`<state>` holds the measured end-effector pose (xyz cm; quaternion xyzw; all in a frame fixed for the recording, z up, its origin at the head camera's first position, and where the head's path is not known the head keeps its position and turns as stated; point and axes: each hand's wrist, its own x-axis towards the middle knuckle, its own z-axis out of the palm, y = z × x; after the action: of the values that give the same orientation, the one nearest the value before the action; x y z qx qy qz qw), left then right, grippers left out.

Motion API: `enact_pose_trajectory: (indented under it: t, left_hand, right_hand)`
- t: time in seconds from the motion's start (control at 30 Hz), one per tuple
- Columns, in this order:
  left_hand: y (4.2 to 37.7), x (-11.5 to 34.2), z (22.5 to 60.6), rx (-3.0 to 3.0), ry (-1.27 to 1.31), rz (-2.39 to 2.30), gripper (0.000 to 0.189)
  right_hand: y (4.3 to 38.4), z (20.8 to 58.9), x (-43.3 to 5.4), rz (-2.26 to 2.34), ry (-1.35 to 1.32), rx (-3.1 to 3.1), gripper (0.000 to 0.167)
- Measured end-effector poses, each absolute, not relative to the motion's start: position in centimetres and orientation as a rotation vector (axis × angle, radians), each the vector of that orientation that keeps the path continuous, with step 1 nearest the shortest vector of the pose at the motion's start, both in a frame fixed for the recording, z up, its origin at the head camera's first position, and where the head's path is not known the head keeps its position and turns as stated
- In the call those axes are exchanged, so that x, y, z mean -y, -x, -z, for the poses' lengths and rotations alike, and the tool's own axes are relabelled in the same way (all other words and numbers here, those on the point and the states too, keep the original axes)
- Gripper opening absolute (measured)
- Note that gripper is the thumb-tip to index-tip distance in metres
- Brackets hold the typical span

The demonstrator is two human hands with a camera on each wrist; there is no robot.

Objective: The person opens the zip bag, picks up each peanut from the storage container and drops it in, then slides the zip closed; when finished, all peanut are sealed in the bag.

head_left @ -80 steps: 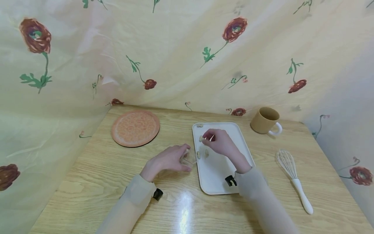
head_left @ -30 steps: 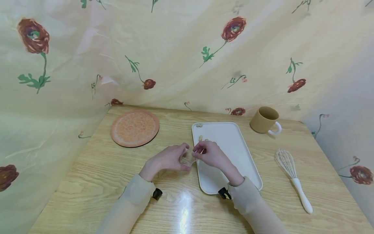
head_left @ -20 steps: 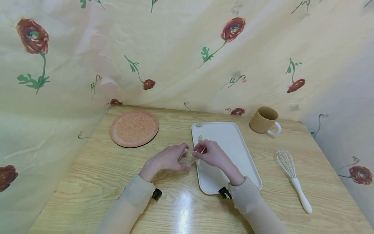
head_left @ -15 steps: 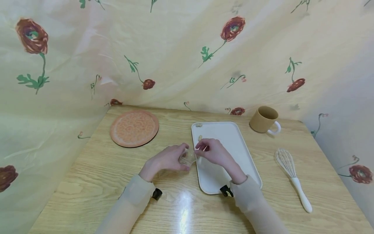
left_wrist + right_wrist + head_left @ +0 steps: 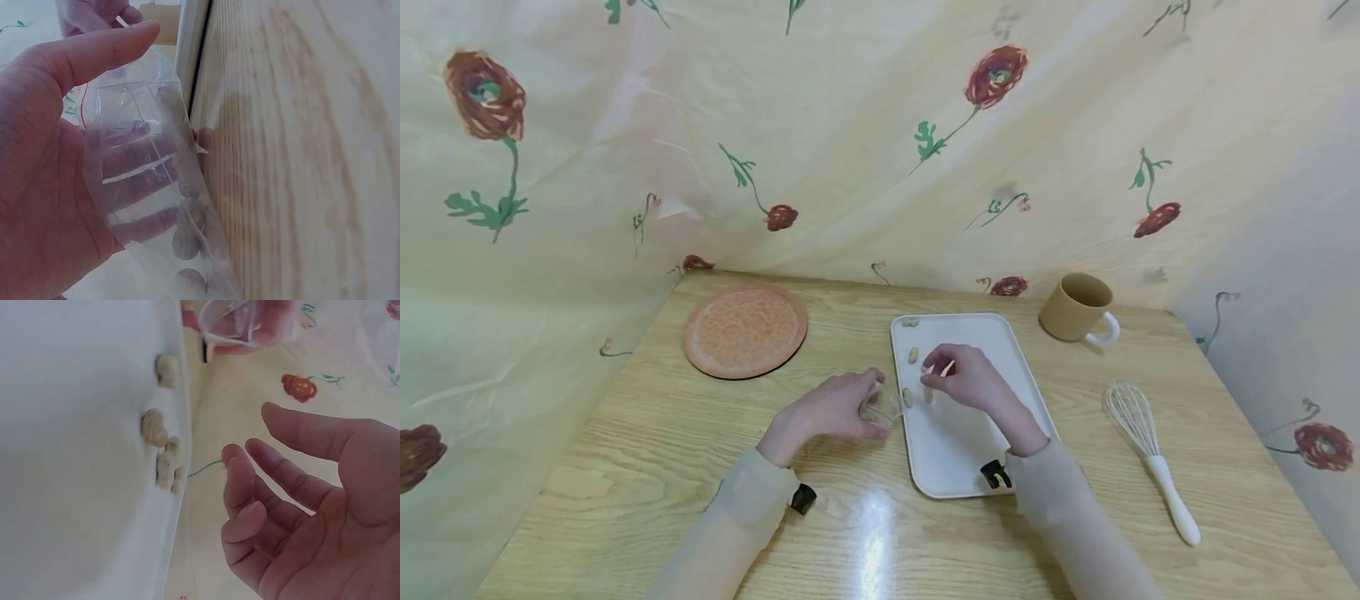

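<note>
My left hand (image 5: 842, 406) holds a clear plastic bag (image 5: 140, 156) at the left edge of the white tray (image 5: 970, 442), its fingers curled round the bag. Inside the bag lie several peanuts in their shells (image 5: 187, 234). Above the tray's left part is my right hand (image 5: 972, 379); the right wrist view shows its thumb and forefinger apart, the other fingers loosely bent and nothing between them. More peanuts lie along the tray's left side: one at the far corner (image 5: 911, 322), one below it (image 5: 913, 356), and two nearer the bag, including this peanut (image 5: 907, 397).
A round orange-pink mat (image 5: 747, 331) lies at the back left of the wooden table (image 5: 662, 433). To the right of the tray are a tan mug (image 5: 1077, 307) with a white handle and a white-handled whisk (image 5: 1153, 462). Flowered cloth (image 5: 850, 150) hangs behind the table.
My right hand went from the upper peanut to the bag's mouth, then back right over the tray, uncovering the two nearer peanuts. My left hand stays round the bag.
</note>
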<state>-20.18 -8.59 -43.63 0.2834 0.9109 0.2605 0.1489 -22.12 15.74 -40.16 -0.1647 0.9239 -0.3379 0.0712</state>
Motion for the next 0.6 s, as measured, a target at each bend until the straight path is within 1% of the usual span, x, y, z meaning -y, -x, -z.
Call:
enact_pose_trajectory:
  t: [0.27,0.6]
  left_hand:
    - [20.1,8.7,43.6,-2.615,-0.817,-0.753,0.079]
    - [20.1,8.7,43.4,-2.624,-0.825,-0.739,0.078]
  right_hand:
    - [23.1,41.9,-16.2,0.800,0.556,-2.759,0.026]
    - [23.4,42.9,-15.7,0.685,0.602,-2.752,0.030]
